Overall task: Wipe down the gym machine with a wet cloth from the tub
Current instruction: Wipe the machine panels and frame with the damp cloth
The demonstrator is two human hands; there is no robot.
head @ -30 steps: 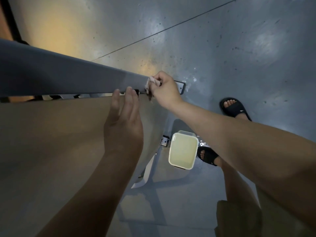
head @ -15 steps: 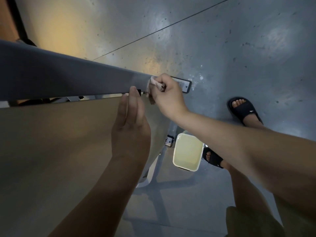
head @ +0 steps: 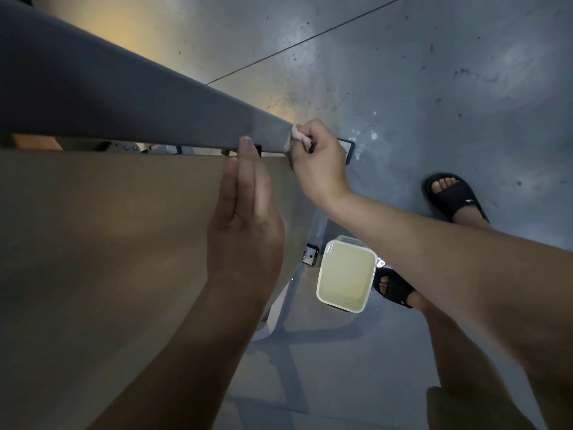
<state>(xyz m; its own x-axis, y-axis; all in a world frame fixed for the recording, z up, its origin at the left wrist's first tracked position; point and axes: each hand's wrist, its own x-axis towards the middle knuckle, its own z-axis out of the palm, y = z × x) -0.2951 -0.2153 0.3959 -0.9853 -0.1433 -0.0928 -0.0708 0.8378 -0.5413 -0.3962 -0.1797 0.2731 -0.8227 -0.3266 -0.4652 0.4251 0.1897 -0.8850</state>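
I wear a black open-toed slide (head: pixel 454 197) on my far foot, its twin (head: pixel 395 288) on the near one, and olive-khaki shorts (head: pixel 459 411).

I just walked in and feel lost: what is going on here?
A person cleans a gym machine. The right hand grips a crumpled white cloth against the end of the long grey bar. The left hand rests flat on the tan panel. A white rectangular tub of yellowish water stands on the floor.
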